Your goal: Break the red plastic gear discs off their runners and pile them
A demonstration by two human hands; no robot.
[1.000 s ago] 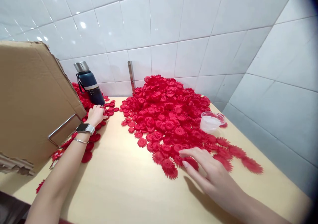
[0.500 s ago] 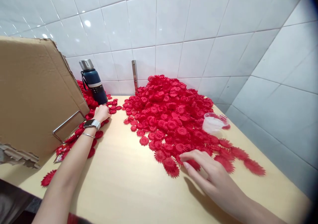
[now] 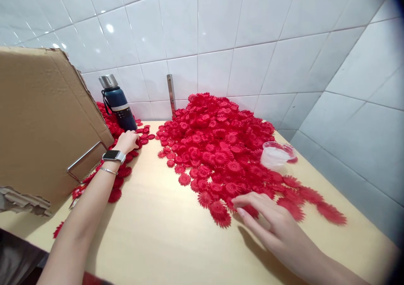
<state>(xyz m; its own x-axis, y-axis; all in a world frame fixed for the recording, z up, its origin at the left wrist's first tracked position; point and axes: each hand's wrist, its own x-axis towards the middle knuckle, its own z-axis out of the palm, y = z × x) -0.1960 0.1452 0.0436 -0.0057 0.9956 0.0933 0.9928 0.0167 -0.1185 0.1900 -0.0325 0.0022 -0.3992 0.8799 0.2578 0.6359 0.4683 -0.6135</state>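
Observation:
A large heap of red, fringed, flower-like discs (image 3: 217, 150) spreads over the pale table. At its near edge hovers my right hand (image 3: 268, 217), thumb and forefinger apart, with discs just beyond the fingertips and nothing seen in its grasp. My left hand (image 3: 126, 142), a watch (image 3: 113, 155) and a thin bracelet on its wrist, reaches to a smaller pile of the same discs (image 3: 115, 194) beside the cardboard. Its fingers curl downward over that pile; whatever lies under them is hidden from me.
A torn-edged cardboard box (image 3: 47, 121) with a metal wire frame (image 3: 85, 161) stands on the left. Behind my left hand is a dark blue flask (image 3: 118, 106). A clear plastic tub (image 3: 276, 155) rests at the heap's right side. White tiled walls enclose the table (image 3: 151, 230).
My left hand has shifted slightly up and left, its fingers still curled. The right hand keeps its place by the heap. The view has turned a little.

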